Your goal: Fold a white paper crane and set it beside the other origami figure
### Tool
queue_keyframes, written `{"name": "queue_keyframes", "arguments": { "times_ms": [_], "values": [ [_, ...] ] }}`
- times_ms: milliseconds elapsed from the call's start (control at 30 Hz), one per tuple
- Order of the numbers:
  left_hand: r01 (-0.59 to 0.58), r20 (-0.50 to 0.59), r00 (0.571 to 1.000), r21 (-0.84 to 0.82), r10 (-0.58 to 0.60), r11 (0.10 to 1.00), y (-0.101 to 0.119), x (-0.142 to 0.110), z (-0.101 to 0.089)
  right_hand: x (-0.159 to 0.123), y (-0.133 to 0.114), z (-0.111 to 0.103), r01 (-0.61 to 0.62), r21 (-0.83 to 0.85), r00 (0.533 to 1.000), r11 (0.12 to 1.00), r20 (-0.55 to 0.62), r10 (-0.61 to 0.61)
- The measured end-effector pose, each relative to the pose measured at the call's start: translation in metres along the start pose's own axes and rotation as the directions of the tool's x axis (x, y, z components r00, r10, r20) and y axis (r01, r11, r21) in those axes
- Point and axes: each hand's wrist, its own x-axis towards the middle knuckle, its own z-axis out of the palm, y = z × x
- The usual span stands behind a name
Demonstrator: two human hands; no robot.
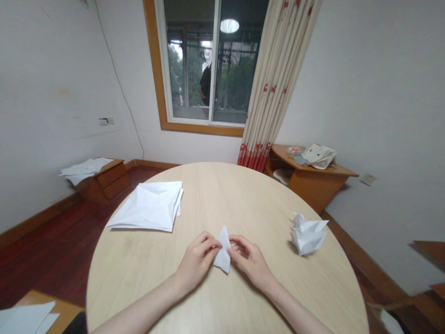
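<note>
"What is at the centre of this scene?"

"A small folded white paper (223, 257), its pointed tip toward 12 o'clock, near the middle of a round wooden table (222, 195)."

"How is it held?"

"From 2 sides. My left hand (195, 260), forearm at 7 o'clock, pinches the 9 o'clock edge between thumb and fingertips. My right hand (253, 262), forearm at 5 o'clock, grips the 3 o'clock edge with thumb and forefinger, the other fingers curled."

"What shares the tabletop?"

"At 10 o'clock, a pile of white sheets (151, 206), creased on top, well apart from my left hand. Near 3 o'clock, a white paper figure (308, 235) with pointed flaps, close to the rim."

"And beyond the rim?"

"At 10 o'clock, a low wooden cabinet (114, 177) topped with loose white papers (86, 167). At 12, a sliding window (232, 79) in a wooden frame. Between 12 and 1, a cream curtain (269, 106) with red motifs. Between 1 and 2, a wooden corner unit (309, 190) bearing a pale cloth item (320, 155) with dark marks. Between 8 and 9, more paper (24, 317), cut off by the edge of view."
</note>
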Motion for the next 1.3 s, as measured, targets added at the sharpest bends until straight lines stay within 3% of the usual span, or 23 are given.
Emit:
{"name": "queue_keyframes", "arguments": {
  "times_ms": [433,667,933,1100,1300],
  "values": [
    [0.2,0.118,0.977,-0.245,-0.176,0.949,0.006,-0.001,0.0,-0.006,-0.012,0.006,-0.019,0.192,0.991,0.981,0.135,-0.007],
    [0.191,0.154,0.976,-0.272,-0.153,0.943,0.001,-0.002,0.003,-0.005,-0.008,0.009,-0.069,0.242,0.99,0.968,0.136,0.037],
    [0.318,0.229,0.944,-0.422,-0.239,0.849,0.011,-0.001,0.002,-0.005,-0.007,0.01,-0.038,0.236,0.993,0.971,0.117,0.011],
    [0.36,0.207,0.932,-0.439,-0.297,0.824,0.01,-0.001,0.001,-0.004,-0.008,0.009,-0.044,0.195,0.997,0.98,0.078,0.029],
    [0.355,0.19,0.934,-0.426,-0.301,0.832,0.006,-0.001,0.001,-0.004,-0.008,0.005,-0.137,0.222,0.989,0.965,0.08,0.122]
  ]
}}
